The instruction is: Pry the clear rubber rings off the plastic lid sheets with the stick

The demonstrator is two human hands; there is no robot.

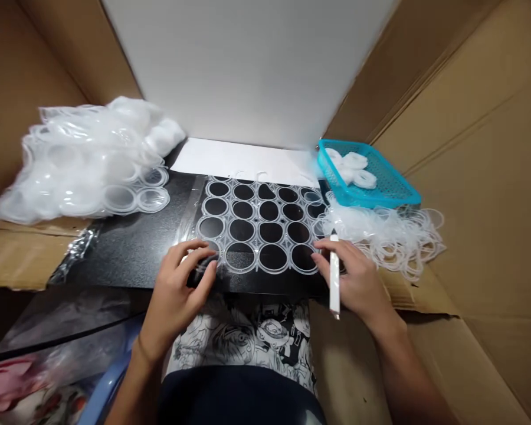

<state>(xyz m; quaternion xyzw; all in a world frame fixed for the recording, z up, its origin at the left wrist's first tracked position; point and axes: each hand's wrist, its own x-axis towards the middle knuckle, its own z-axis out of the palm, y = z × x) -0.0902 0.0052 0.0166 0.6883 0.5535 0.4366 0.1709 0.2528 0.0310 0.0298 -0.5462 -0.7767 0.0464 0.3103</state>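
A translucent sheet of joined rings [272, 232] lies flat on the black tabletop, several rows of round openings across. At its near left corner is my left hand [179, 286], fingers curved and apart, the tips at or just over the outer rings. My right hand [351, 274] rests at the near right edge of the sheet, thumb and forefinger by the outermost ring. A white pen-like tool [334, 277] with a dark pointed tip is tucked in that hand, tip pointing away from me. Whether the fingertips press on the sheet is hard to tell.
A clear plastic bag [88, 159] bulging with more ring sheets sits at left. Loose thin rings [393, 236] are heaped at right, below a turquoise basket [367, 195] holding white ring bundles [354, 168]. White paper [243, 156] lies behind the sheet. Cardboard walls [482, 136] enclose both sides.
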